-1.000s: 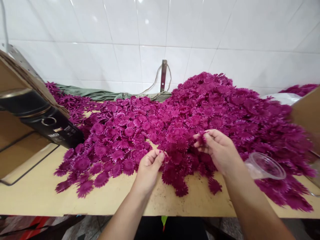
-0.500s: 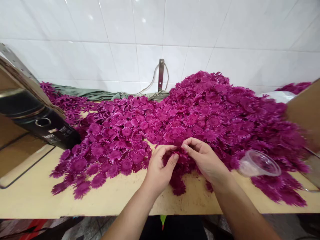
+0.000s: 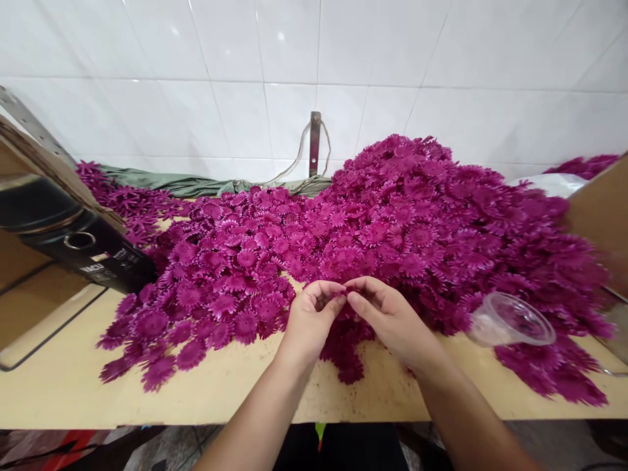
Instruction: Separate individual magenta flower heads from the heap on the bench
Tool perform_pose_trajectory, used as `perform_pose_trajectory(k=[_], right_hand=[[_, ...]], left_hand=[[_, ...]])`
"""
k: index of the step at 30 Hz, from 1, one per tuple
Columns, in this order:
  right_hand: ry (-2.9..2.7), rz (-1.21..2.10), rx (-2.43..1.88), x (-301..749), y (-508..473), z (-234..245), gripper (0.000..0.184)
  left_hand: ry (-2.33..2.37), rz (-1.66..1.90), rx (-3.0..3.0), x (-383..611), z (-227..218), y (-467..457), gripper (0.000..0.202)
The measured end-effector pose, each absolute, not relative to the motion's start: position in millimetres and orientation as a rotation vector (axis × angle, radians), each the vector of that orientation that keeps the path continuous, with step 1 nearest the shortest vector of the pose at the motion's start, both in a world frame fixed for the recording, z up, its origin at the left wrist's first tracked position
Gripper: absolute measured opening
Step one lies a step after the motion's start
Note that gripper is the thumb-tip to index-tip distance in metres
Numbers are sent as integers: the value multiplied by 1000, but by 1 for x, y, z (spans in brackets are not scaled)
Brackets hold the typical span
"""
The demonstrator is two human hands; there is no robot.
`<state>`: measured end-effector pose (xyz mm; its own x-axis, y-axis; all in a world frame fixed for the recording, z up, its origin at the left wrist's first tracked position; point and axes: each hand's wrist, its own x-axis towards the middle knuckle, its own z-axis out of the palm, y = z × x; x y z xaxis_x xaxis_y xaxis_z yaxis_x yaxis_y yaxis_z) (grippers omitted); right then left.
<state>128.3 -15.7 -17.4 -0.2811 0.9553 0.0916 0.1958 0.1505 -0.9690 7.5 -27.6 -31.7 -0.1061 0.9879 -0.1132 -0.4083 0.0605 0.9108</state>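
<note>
1. A small purple flower piece (image 3: 342, 294) is pinched between the fingertips of the left hand (image 3: 309, 322) and the right hand (image 3: 394, 319).
2. Beyond them, purple flowers (image 3: 402, 216) are heaped on the table (image 3: 220, 386).
3. A clear cup (image 3: 514, 322) is tilted among these.

Flower heap (image 3: 402, 216): on tabletop (image 3: 220, 389), across mid-frame, before tiled wall (image 3: 383, 46). My left hand (image 3: 309, 324) and right hand (image 3: 387, 314): lower centre, before heap, flower piece (image 3: 339, 296) between fingertips. Vacuum bottle (image 3: 105, 255): left edge. Plastic cup (image 3: 510, 320): lower right, at heap's front.
</note>
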Motion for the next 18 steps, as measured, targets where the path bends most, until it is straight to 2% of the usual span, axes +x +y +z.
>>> perform_pose_trajectory(k=[5, 14, 18], right_hand=[[-1679, 1172, -1144, 131, -17, -18, 12], [-1615, 1457, -1014, 135, -19, -11, 18], [-1663, 1354, -1045, 134, -18, -14, 15]], left_hand=[[1086, 1402, 850, 7, -25, -31, 17], [1141, 1342, 876, 4, -21, -29, 26], [1052, 1317, 802, 6, -24, -28, 28]])
